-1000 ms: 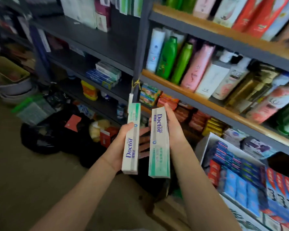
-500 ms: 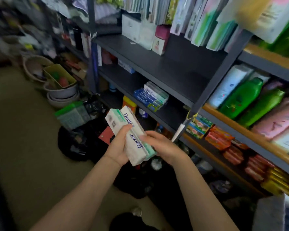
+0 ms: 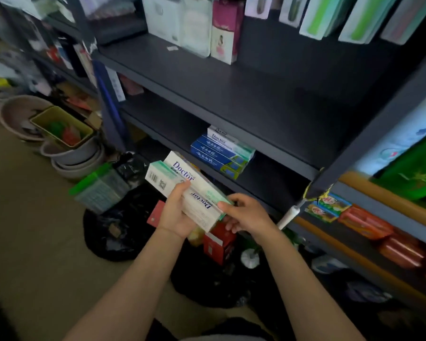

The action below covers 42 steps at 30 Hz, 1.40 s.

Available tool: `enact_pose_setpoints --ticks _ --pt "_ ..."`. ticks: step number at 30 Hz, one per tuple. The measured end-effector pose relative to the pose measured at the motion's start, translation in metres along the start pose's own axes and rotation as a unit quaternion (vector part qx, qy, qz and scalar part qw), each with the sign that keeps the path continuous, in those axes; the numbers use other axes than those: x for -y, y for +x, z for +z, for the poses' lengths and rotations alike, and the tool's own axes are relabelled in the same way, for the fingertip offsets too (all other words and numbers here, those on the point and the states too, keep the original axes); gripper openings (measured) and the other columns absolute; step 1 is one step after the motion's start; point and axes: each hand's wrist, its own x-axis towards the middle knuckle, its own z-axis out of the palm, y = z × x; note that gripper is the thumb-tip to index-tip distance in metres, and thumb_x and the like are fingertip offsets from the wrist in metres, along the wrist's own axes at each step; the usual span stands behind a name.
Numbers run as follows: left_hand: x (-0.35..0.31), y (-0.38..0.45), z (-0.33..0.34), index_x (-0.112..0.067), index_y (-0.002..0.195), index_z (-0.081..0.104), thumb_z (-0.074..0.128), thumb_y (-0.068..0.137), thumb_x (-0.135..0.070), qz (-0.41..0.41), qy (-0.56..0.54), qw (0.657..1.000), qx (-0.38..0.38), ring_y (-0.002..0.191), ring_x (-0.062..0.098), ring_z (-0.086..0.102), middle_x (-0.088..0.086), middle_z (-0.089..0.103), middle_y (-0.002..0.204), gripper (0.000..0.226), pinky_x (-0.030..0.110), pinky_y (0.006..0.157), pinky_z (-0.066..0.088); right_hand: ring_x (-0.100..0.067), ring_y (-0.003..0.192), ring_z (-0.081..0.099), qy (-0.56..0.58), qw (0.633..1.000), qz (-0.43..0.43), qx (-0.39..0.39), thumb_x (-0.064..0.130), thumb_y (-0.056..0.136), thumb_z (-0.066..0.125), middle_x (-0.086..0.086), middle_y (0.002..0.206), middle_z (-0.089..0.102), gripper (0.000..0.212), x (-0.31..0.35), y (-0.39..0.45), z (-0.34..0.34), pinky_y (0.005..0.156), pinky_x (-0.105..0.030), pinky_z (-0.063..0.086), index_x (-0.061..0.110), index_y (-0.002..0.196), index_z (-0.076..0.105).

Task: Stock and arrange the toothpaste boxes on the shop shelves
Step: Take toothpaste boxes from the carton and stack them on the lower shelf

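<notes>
Two white and green "Doctor" toothpaste boxes [image 3: 182, 179] lie together, side by side, in front of the dark shelf unit. My left hand [image 3: 176, 212] grips them from below, thumb over the top. My right hand [image 3: 246, 214] pinches their near end with thumb and fingers. On the middle dark shelf [image 3: 276, 185] a small stack of toothpaste boxes [image 3: 221, 151] lies flat: blue ones with white "Doctor" boxes on top. The held boxes are lower left of that stack, apart from it.
The upper dark shelf [image 3: 231, 94] holds white and pink cartons [image 3: 223, 33] at the back. Soap packs [image 3: 364, 222] fill the wooden shelves at right. Black bags [image 3: 118, 230], a red box [image 3: 219, 244] and stacked basins [image 3: 71, 153] sit on the floor.
The two boxes, first held apart, one in each hand, were brought together. My view swung left toward the dark shelves, and the hands with the boxes came nearer the shelved stack.
</notes>
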Motion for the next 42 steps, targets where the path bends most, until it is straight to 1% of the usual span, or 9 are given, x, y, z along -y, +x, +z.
enact_pose_setpoints --ticks 3,7,10,14,22,29,32,37,42 --pt "0.0 0.044 -0.006 -0.015 0.122 0.063 0.058 0.093 -0.026 -0.041 0.017 0.999 -0.011 0.109 0.034 0.066 0.016 0.068 0.119 0.031 0.048 0.087 0.054 -0.018 0.057 0.063 -0.001 0.997 -0.014 -0.07 0.024 0.086 0.076 -0.005 0.078 0.069 0.026 -0.013 0.045 0.0 0.059 -0.034 0.057 0.019 0.109 0.064" --pt "-0.008 0.098 -0.024 -0.018 0.086 0.063 0.061 0.092 -0.024 -0.102 0.038 0.994 -0.023 0.078 0.024 0.069 0.008 0.067 0.084 0.009 0.041 0.079 0.054 -0.018 0.065 0.061 -0.038 0.974 -0.034 -0.22 0.031 0.086 0.074 -0.007 0.089 0.07 0.035 -0.032 0.118 -0.002 0.06 -0.032 0.052 0.023 0.118 0.063" --pt "-0.02 0.125 -0.039 -0.019 0.096 0.063 0.066 0.09 -0.023 -0.141 0.039 0.989 -0.031 0.091 0.028 0.069 0.008 0.069 0.09 0.008 0.048 0.094 0.053 -0.018 0.083 0.063 -0.098 0.944 -0.025 -0.313 0.042 0.085 0.07 -0.006 0.108 0.071 0.043 -0.028 0.154 -0.004 0.084 -0.038 0.057 0.025 0.123 0.061" --pt "-0.038 0.147 -0.047 -0.019 0.092 0.062 0.067 0.09 -0.022 -0.189 0.057 0.98 -0.026 0.075 0.02 0.07 0.002 0.069 0.074 0.007 0.043 0.085 0.054 -0.021 0.103 0.065 -0.131 0.919 0.005 -0.372 0.033 0.09 0.068 -0.004 0.115 0.069 0.041 -0.013 0.186 -0.005 0.079 -0.022 0.045 0.017 0.128 0.059" --pt "-0.044 0.179 -0.049 -0.02 0.097 0.06 0.071 0.088 -0.023 -0.22 0.1 0.97 -0.032 0.086 0.021 0.06 0.002 0.058 0.078 0.015 0.045 0.091 0.053 -0.022 0.1 0.066 -0.059 0.889 0.032 -0.453 0.029 0.075 0.075 -0.004 0.112 0.067 0.039 -0.01 0.23 -0.008 0.088 -0.043 0.055 0.025 0.111 0.06" --pt "-0.038 0.185 -0.052 -0.022 0.109 0.064 0.071 0.088 -0.034 -0.195 0.135 0.971 -0.014 0.089 0.018 0.065 0.0 0.065 0.086 0.025 0.039 0.082 0.057 -0.017 0.077 0.061 0.045 0.849 0.04 -0.525 0.01 0.081 0.069 0.003 0.089 0.062 0.037 0.0 0.242 -0.004 0.063 -0.011 0.047 0.017 0.102 0.04" --pt "-0.035 0.184 -0.051 -0.018 0.114 0.064 0.067 0.091 -0.039 -0.196 0.152 0.969 0.001 0.075 0.012 0.061 -0.004 0.058 0.075 0.032 0.029 0.068 0.056 -0.01 0.067 0.055 0.066 0.838 0.048 -0.539 0.004 0.08 0.062 0.007 0.08 0.056 0.03 0.003 0.229 0.0 0.063 -0.022 0.045 0.015 0.099 0.042" --pt "-0.03 0.186 -0.052 -0.017 0.114 0.067 0.063 0.093 -0.03 -0.208 0.018 0.977 0.043 0.096 0.021 0.062 0.002 0.064 0.09 0.025 0.046 0.102 0.049 -0.005 0.057 0.055 0.071 0.902 0.126 -0.408 0.01 0.081 0.057 0.003 0.076 0.057 0.013 -0.014 0.179 0.038 0.055 -0.021 0.043 0.012 0.092 0.051" --pt "-0.026 0.188 -0.031 -0.015 0.12 0.06 0.065 0.08 -0.035 -0.193 0.088 0.973 0.087 0.08 0.017 0.065 0.003 0.066 0.085 0.046 0.033 0.074 0.056 -0.019 0.055 0.06 0.195 0.958 0.174 -0.117 0.047 0.097 0.053 -0.013 0.077 0.066 0.04 -0.019 0.137 0.077 0.048 -0.029 0.045 0.009 0.101 0.066"
